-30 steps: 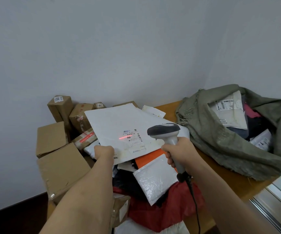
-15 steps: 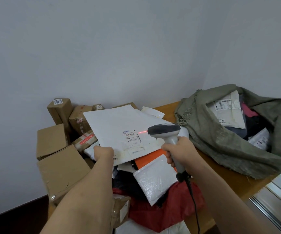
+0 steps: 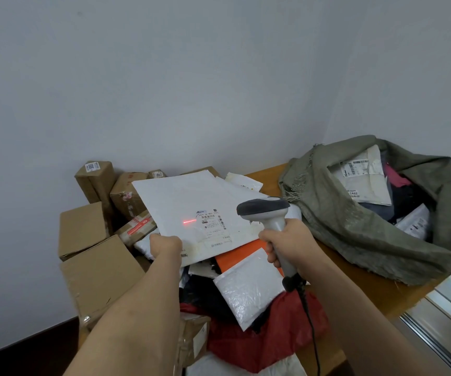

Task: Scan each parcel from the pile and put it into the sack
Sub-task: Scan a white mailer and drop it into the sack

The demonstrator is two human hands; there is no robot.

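My left hand (image 3: 164, 246) grips the near left corner of a large flat white envelope parcel (image 3: 183, 204), held tilted above the pile. Its shipping label (image 3: 212, 222) faces up, and a red scan line glows just left of the label. My right hand (image 3: 286, 246) grips the handle of a grey barcode scanner (image 3: 263, 208), whose head points at the envelope. The olive-green sack (image 3: 354, 223) lies open on the right of the wooden table, with several parcels inside. The pile of parcels (image 3: 246, 289) lies beneath my hands.
Several brown cardboard boxes (image 3: 83, 229) stack along the left against the wall. A white bubble mailer (image 3: 248, 289), an orange mailer and a red bag lie in the pile. The scanner's black cable (image 3: 309, 321) hangs down. The table edge (image 3: 408, 302) runs along the right.
The red scan line has shifted from the label's right side to its left. The envelope, both hands and the scanner stay nearly where they were.
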